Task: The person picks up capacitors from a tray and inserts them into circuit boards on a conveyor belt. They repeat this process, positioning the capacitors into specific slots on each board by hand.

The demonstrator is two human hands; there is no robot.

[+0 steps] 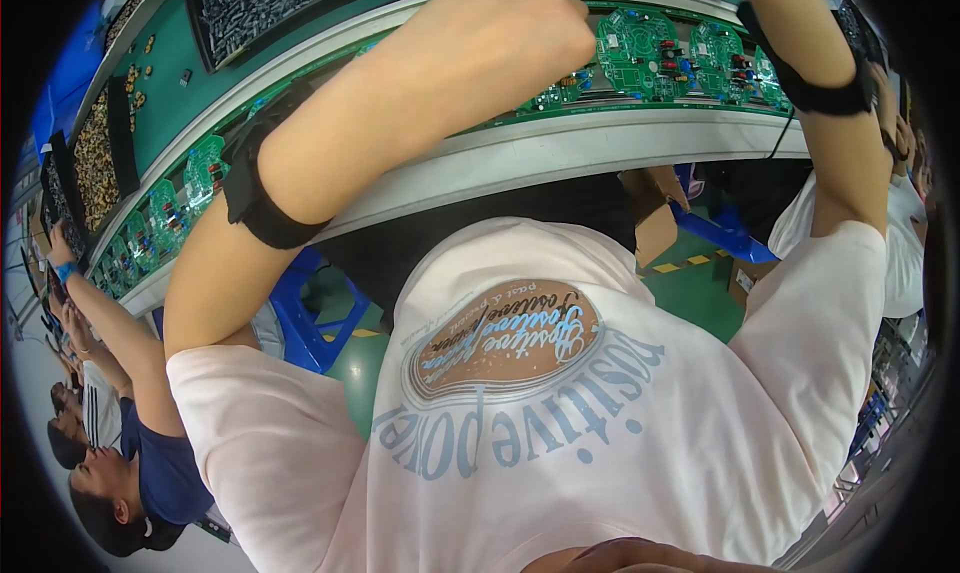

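Reaching over green circuit boards (638, 55), left hand (535, 28) hides fingers; cannot tell if open or gripping.

I wear a pale pink short-sleeved T-shirt (690, 453) and black arm bands (248, 195).
Across my chest sits a brown oval print (500, 338) with white, pale blue and dark script, edged by thin curved lines, and beside it an arc of rounded grey-blue lettering (508, 443). My left band has an uneven edge; my right band (825, 95) is plain.
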